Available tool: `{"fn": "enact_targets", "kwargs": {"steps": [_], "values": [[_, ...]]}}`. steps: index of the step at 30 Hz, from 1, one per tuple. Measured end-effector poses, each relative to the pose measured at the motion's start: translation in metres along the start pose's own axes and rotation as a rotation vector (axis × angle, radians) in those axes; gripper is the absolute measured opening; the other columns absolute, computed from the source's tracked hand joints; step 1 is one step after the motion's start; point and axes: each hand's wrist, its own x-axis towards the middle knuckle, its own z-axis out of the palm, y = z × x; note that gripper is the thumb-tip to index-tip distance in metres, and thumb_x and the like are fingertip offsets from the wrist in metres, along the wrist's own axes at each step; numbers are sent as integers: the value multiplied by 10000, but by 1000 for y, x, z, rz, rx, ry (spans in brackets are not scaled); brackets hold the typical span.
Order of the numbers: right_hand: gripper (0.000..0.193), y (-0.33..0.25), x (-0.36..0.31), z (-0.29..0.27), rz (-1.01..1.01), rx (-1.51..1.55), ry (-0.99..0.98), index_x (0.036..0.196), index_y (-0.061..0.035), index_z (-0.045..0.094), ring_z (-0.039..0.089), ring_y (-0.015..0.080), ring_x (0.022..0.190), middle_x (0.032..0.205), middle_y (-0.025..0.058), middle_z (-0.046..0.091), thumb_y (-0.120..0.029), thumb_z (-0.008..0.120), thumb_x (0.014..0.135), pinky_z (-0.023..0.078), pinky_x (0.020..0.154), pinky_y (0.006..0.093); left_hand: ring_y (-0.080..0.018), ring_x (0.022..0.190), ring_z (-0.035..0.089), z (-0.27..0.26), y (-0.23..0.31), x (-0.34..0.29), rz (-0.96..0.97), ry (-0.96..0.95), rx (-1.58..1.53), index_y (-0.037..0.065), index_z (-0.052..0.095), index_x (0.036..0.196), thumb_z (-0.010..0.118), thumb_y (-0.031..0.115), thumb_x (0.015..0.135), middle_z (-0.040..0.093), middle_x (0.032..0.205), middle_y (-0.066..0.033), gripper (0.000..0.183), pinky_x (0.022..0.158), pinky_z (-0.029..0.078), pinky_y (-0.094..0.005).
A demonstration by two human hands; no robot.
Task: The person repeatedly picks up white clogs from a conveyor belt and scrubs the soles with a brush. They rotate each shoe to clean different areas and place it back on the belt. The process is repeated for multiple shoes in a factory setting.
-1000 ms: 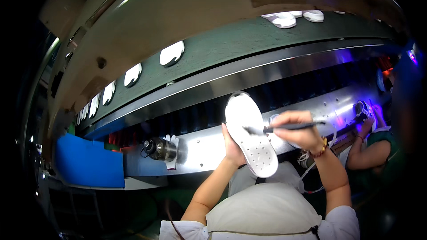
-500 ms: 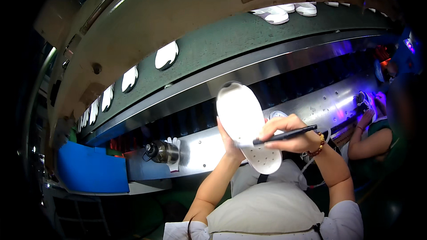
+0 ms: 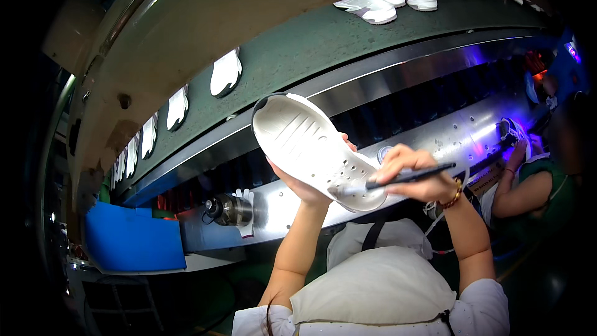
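A white shoe sole [image 3: 298, 143] with a dark-edged toe is held up in front of me, its hollow side in view. Small holes dot its heel end and slots cross its forefoot. My left hand [image 3: 305, 186] grips it from beneath and along its edge, most of the fingers hidden behind it. Closed around a slim black-handled brush [image 3: 413, 175] is my right hand [image 3: 423, 177]. The brush's pale tip is smeared by motion over the heel end of the sole.
Beyond a metal rail, a green conveyor belt [image 3: 280, 65] carries several white soles [image 3: 225, 73]. On the metal bench [image 3: 273, 208] stand a dark bottle [image 3: 227, 210] beside a white glove [image 3: 247, 227] and a round lid [image 3: 384, 152]. A blue bin [image 3: 134, 236] is at left; a co-worker [image 3: 522, 193] handles a shoe at right.
The sole has swung its toe to the left and tilted, so its inner slots show. My right hand with the brush has shifted slightly right. The belt's soles have moved a little to the left.
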Motion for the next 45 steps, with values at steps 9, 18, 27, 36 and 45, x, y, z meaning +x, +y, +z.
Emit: {"fn": "enact_targets", "kwargs": {"steps": [9, 18, 27, 36, 45], "values": [[205, 13, -15, 6, 68, 415, 191, 856, 8, 608, 564, 177, 838, 890, 127, 588, 66, 621, 660, 436, 785, 266, -343, 998, 483, 15, -2, -1, -77, -10, -75, 35, 201, 1298, 236, 729, 721, 386, 1209, -213, 903, 831, 419, -457], [207, 12, -17, 19, 4, 267, -27, 859, -27, 633, 574, 165, 820, 859, 107, 624, -7, 672, 657, 427, 767, 262, -336, 1037, 467, -10, -22, -22, -138, -8, -104, 91, 213, 1304, 357, 662, 742, 384, 1218, -180, 814, 807, 440, -502], [182, -10, 0, -10, 71, -34, -305, 860, -5, 627, 613, 157, 725, 815, 116, 636, -34, 653, 682, 465, 664, 226, -373, 1105, 406, -15, -3, -19, -360, -80, 213, 75, 197, 1317, 376, 620, 761, 316, 1276, -210, 799, 858, 407, -485], [181, -5, -2, -13, 88, 12, -397, 863, 3, 620, 615, 164, 777, 838, 104, 637, -4, 645, 684, 467, 711, 229, -198, 990, 529, -7, 18, -14, -692, 104, 403, -2, 363, 1213, 488, 323, 809, 508, 1116, -138, 534, 823, 434, -300], [185, -23, 4, -25, 86, -131, -571, 860, -31, 625, 613, 213, 813, 863, 107, 633, -12, 650, 678, 475, 738, 274, -210, 977, 513, 13, 23, -14, -881, -43, 530, -33, 408, 1185, 502, 332, 771, 498, 1110, -168, 560, 821, 406, -293]]}}
